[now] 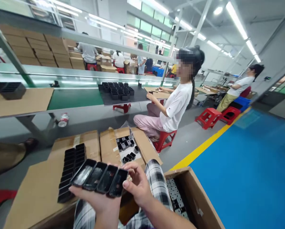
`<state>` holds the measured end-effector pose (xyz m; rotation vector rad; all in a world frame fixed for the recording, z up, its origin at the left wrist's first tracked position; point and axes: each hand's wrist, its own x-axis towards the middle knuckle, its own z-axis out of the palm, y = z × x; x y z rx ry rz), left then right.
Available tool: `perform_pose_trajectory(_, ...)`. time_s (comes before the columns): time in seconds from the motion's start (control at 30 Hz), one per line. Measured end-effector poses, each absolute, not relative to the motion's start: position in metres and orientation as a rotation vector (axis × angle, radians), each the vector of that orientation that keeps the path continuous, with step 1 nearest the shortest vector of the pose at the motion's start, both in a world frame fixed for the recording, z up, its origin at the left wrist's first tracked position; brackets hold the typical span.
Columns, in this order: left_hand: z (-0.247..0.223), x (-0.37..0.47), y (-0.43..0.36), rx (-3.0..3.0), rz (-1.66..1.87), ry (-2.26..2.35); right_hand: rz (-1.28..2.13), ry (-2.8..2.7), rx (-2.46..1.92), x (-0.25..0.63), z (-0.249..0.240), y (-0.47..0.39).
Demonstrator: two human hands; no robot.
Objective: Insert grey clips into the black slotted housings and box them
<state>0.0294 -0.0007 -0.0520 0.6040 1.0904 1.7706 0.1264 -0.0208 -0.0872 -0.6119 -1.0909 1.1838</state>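
Several black, open-topped rectangular plastic boxes stand side by side in a row above my lap, their openings tilted toward me. My left hand supports the row from below, with the thumb at the left end. At the right end, my right hand grips the last box between thumb and fingers. Reflections show inside the boxes. To the left, two columns of similar black boxes lie on a cardboard sheet.
An open carton ahead holds loose black boxes. Another carton at my right holds rows of pieces. A seated co-worker handles small items at a bench bearing more black boxes. Red stools stand farther right.
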Motion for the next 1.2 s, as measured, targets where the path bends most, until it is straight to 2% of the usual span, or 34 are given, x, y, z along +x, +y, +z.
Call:
perform_pose_trajectory(0.3,-0.033,0.038,-0.004,0.035,1.864,1.003,1.228,-0.952,-0.515,0.124,-0.082,-0.014)
perform_pose_trajectory(0.53,-0.024,0.040,-0.003,0.026,1.830,1.046,1.166,-0.995,-0.585,0.127,-0.082,-0.014)
perform_pose_trajectory(0.8,-0.038,0.042,0.001,0.103,1.941,1.105,1.084,-1.263,-0.714,0.131,-0.085,-0.023)
perform_pose_trajectory(1.2,-0.032,0.045,-0.004,0.160,1.957,1.110,1.135,-1.289,-0.777,0.133,-0.086,-0.024)
